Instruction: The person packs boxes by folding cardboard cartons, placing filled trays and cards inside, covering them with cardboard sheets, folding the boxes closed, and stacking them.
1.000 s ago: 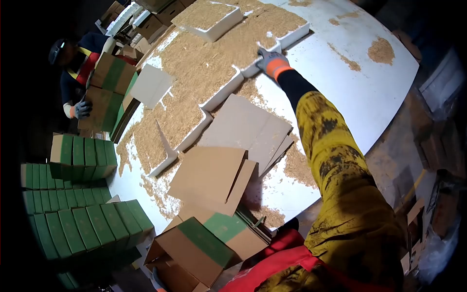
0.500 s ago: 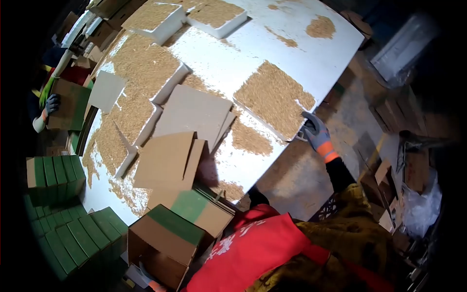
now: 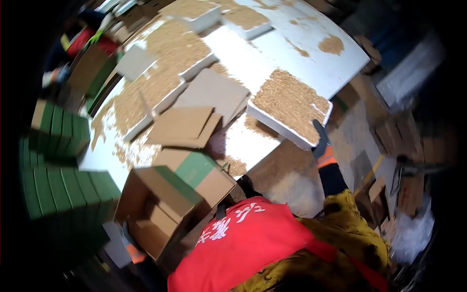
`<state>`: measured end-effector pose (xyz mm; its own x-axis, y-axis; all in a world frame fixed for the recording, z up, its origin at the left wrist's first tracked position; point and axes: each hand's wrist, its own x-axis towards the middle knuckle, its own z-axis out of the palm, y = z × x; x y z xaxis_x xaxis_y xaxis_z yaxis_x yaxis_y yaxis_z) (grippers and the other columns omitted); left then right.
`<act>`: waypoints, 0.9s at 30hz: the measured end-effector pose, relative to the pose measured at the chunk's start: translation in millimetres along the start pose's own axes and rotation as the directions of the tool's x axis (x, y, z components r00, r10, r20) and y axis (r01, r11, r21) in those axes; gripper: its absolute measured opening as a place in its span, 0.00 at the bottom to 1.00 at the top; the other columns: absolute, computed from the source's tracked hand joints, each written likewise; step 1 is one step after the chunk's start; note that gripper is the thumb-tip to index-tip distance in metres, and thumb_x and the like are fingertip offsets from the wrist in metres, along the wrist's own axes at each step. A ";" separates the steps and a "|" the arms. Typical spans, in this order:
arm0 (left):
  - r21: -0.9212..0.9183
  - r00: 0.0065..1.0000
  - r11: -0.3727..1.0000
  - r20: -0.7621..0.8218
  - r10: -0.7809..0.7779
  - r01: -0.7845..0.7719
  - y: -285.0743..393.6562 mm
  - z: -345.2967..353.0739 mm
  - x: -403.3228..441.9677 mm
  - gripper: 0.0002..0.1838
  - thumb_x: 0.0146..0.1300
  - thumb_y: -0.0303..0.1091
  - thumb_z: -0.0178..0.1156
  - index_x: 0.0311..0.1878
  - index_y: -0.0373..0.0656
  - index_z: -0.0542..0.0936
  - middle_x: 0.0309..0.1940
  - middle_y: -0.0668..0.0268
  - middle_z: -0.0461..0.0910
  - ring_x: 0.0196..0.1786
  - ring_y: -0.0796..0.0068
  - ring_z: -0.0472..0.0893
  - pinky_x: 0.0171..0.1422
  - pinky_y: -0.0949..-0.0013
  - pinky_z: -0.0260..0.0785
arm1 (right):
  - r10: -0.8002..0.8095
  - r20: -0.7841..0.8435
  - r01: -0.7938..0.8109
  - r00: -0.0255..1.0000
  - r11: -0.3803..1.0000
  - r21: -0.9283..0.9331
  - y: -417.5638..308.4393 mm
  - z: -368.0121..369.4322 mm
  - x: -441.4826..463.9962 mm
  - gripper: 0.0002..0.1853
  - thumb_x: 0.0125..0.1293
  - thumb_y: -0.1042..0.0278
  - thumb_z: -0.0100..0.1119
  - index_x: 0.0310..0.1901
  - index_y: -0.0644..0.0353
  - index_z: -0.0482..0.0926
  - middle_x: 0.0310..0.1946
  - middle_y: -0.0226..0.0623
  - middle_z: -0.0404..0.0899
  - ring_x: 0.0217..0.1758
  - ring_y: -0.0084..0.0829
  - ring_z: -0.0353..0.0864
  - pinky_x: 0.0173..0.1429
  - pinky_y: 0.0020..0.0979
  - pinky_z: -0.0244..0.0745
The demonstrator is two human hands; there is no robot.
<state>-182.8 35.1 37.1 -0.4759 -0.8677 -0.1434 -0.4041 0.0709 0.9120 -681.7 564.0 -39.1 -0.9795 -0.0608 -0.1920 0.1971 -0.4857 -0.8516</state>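
My right hand [image 3: 321, 143], in a grey glove with an orange cuff, grips the near corner of a white tray [image 3: 279, 125] filled with tan, shaving-like material [image 3: 289, 100]. That tray stands at the table's right edge, its near corner out past the edge. At the lower left, my gloved left hand [image 3: 130, 242] holds the side of an open cardboard box [image 3: 151, 236] with a green band; its fingers are partly hidden. The box is tilted, with its opening facing me. Beside that hand shows a pale sheet [image 3: 116, 246].
Grey boards [image 3: 211, 92] and brown cardboard pieces [image 3: 182, 127] lie on the white table [image 3: 243, 56]. More filled trays [image 3: 206, 22] stand along its far side. Stacked green-and-brown boxes [image 3: 68, 190] are on the left. Another person's gloved hand [image 3: 61, 74] is by a box.
My right hand has closed on the tray's corner, and the tray has risen and shifted. The open box has tilted with my left hand at its side. The view has turned slightly.
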 end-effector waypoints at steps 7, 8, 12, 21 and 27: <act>0.671 0.859 0.642 -0.013 0.512 -0.372 -77.3 -22.6 45.2 0.18 0.64 0.34 0.55 0.57 0.45 0.75 0.56 0.52 0.71 0.60 0.56 0.69 0.65 0.67 0.60 | 0.326 0.491 -0.367 0.807 0.930 -0.015 -37.9 166.3 -119.9 0.25 0.69 0.60 0.47 0.61 0.70 0.66 0.59 0.49 0.71 0.61 0.39 0.73 0.64 0.40 0.70; 0.655 0.912 0.703 -0.052 0.408 -0.277 -50.4 -22.6 34.4 0.16 0.65 0.34 0.54 0.54 0.40 0.76 0.56 0.55 0.72 0.60 0.61 0.69 0.65 0.69 0.60 | 0.327 0.558 -0.360 0.763 0.931 -0.053 -36.3 180.2 -128.3 0.24 0.70 0.62 0.47 0.61 0.69 0.66 0.60 0.48 0.70 0.61 0.39 0.72 0.64 0.39 0.70; -0.124 0.992 0.992 -0.126 0.009 -0.025 4.6 -6.4 -3.0 0.32 0.63 0.48 0.58 0.61 0.31 0.69 0.57 0.55 0.72 0.59 0.66 0.70 0.64 0.69 0.60 | 0.140 0.816 0.107 0.561 0.965 -0.240 -21.6 232.2 -171.3 0.21 0.69 0.65 0.49 0.60 0.68 0.68 0.58 0.46 0.72 0.59 0.36 0.74 0.62 0.37 0.72; -0.307 0.976 0.952 -0.204 -0.075 0.009 112.8 48.0 -72.8 0.21 0.73 0.38 0.43 0.62 0.35 0.70 0.62 0.59 0.71 0.65 0.68 0.68 0.71 0.70 0.55 | 0.470 0.782 0.119 0.409 0.822 -0.557 -79.6 346.6 -224.3 0.32 0.60 0.65 0.57 0.66 0.66 0.62 0.54 0.41 0.75 0.55 0.30 0.76 0.59 0.28 0.70; -0.586 0.973 0.793 -0.230 0.034 -0.166 88.8 85.4 -64.8 0.21 0.71 0.44 0.48 0.55 0.36 0.74 0.40 0.65 0.78 0.38 0.77 0.76 0.46 0.74 0.70 | 0.575 0.746 0.168 0.336 0.743 -0.648 -84.8 357.0 -221.6 0.35 0.58 0.66 0.65 0.65 0.63 0.62 0.51 0.38 0.77 0.50 0.26 0.78 0.57 0.27 0.71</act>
<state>-254.6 139.7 94.5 -0.2974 -0.9545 -0.0201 0.2168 -0.0881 0.9722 -496.2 307.4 249.7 -0.2466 -0.9503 -0.1902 0.0085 0.1941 -0.9809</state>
